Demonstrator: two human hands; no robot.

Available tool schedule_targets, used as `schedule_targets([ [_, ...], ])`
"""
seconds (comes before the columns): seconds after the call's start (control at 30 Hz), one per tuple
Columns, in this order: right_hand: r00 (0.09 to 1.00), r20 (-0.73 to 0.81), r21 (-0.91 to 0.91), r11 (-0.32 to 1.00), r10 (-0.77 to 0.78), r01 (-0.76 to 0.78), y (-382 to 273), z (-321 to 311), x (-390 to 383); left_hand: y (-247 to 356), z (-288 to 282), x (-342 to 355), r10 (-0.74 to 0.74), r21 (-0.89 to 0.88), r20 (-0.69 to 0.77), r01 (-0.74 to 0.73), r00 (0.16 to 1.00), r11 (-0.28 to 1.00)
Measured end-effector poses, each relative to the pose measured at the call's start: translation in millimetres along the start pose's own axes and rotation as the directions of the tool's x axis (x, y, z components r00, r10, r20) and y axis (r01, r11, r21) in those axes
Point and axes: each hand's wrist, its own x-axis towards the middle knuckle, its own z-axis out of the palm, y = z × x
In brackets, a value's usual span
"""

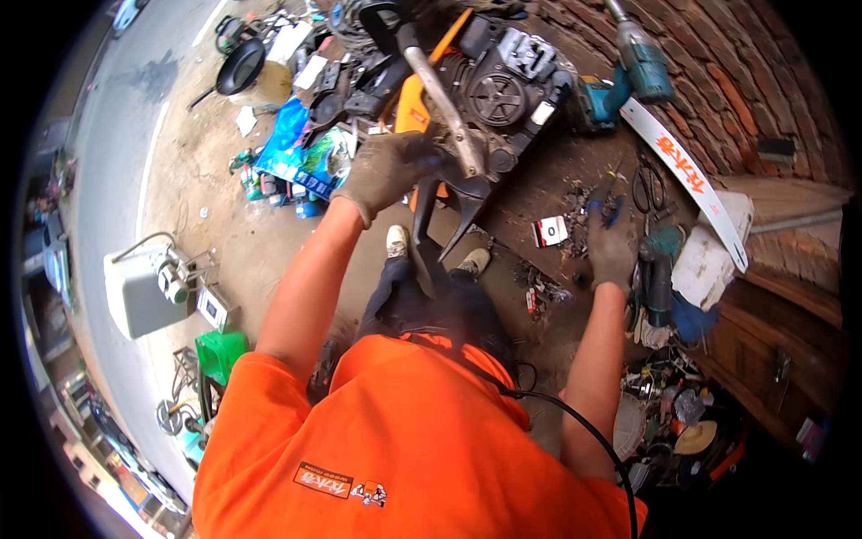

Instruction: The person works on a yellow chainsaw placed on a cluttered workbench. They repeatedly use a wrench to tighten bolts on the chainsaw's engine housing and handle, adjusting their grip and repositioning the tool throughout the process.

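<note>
A person in an orange T-shirt leans over a cluttered roadside repair spot, both hands in soiled work gloves. With 12 o'clock at the top of the view, the left hand is at 11 o'clock, its fingers curled in beside a black curved piece and an orange part; how firmly they close, and on what, cannot be told. A worn metal tube slants down just to the right of that hand. At 1 o'clock sits a black motor unit with a round, slotted cover.

The right hand reaches out at 3 o'clock over a dark brown work surface, fingers pointing up the view toward scattered small parts; whether they pinch anything cannot be told. Just to its left lies a small white, red and black box, and near its other side a teal-and-black power tool.

A long white saw guide bar stretches across 2 o'clock, below a teal power driver. A black pan and a blue bag lie toward 10 o'clock; a green container stands at 8.
</note>
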Motion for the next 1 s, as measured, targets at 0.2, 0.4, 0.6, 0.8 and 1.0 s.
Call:
schedule_targets([
  [0.2, 0.977, 0.166, -0.059, 0.99, 0.133, -0.125, -2.9, 33.3, 52.3, -28.5, 28.3, -7.8, 0.016, -0.346, -0.134, -0.062, 0.991, 0.936],
  [0.4, 0.968, -0.028, -0.013, 0.969, 0.248, -0.248, -21.5, -36.0, 15.5, -52.7, 31.2, 1.8, 0.201, -0.241, -0.178, -0.24, 0.963, 0.94],
  [0.6, 0.958, -0.215, 0.717, 0.697, 0.192, 0.021, -98.7, -135.6, -102.4, -56.5, 22.5, 7.4, 0.209, -0.406, -0.104, -0.233, 0.972, 0.884],
  [0.8, 0.948, -0.316, 0.535, 0.822, -0.022, 0.197, -218.2, -132.2, -176.5, -62.8, 31.0, 19.6, 0.319, -0.414, -0.132, -0.344, 0.939, 0.842],
  [1.0, 0.883, -0.396, 0.25, 0.896, -0.251, 0.367, -264.4, -100.2, -173.0, -62.1, 26.3, 22.2, 0.266, -0.414, -0.056, -0.265, 0.962, 0.871],
])
